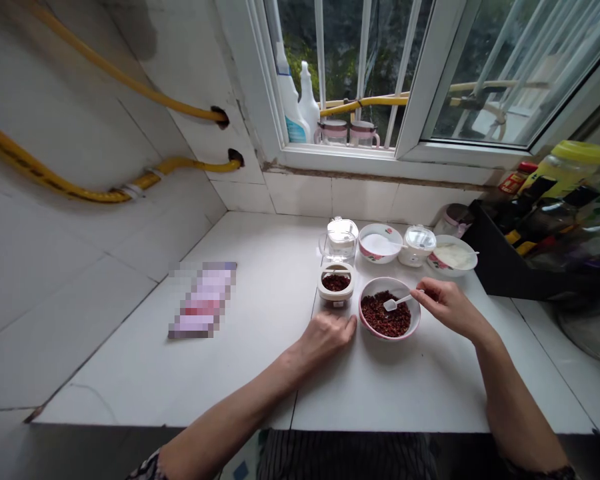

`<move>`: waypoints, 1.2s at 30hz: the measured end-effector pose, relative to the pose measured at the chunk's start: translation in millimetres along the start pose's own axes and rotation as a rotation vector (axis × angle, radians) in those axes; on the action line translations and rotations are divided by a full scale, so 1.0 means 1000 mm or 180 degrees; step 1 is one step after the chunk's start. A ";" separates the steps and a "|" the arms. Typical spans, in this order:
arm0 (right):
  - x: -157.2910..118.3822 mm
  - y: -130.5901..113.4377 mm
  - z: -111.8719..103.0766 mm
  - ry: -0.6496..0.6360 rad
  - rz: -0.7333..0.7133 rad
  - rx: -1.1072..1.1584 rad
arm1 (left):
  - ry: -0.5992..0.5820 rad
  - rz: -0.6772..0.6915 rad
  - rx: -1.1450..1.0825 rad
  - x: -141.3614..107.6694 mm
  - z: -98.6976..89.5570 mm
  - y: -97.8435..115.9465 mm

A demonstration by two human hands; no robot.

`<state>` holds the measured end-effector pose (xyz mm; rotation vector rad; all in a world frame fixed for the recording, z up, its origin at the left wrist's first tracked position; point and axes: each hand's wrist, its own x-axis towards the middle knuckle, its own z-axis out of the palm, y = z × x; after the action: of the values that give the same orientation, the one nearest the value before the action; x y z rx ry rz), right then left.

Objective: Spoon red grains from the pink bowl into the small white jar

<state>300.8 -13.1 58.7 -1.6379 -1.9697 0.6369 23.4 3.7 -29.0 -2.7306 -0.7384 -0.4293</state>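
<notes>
My right hand (445,303) pinches the handle of a small white plastic spoon (391,305). The spoon's scoop sits over dark red dried peppercorns (386,321) in a white bowl with a pink rim (414,327). My left hand (329,333) rests on the counter, its fingers curled in, between the bowl and a small seasoning jar (323,288). Similar dark red peppercorns show in the jar's opening. Whether the left fingers touch the jar cannot be made out.
Behind stand a bowl of white powder (377,244), a bowl of pale contents (453,256) and two clear-lidded jars (343,235) (419,245). A black rack of bottles (500,267) is at right. A blurred purple packet (205,300) lies left on the white counter (260,280).
</notes>
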 end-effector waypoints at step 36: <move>0.004 -0.004 0.014 0.0276 -0.0145 0.0356 | 0.1560 0.0375 -0.0591 0.021 -0.037 0.026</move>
<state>287.9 -10.4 51.2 -1.5239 -1.8701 0.6361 46.1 -21.1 7.5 -2.6404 -0.4208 -1.1325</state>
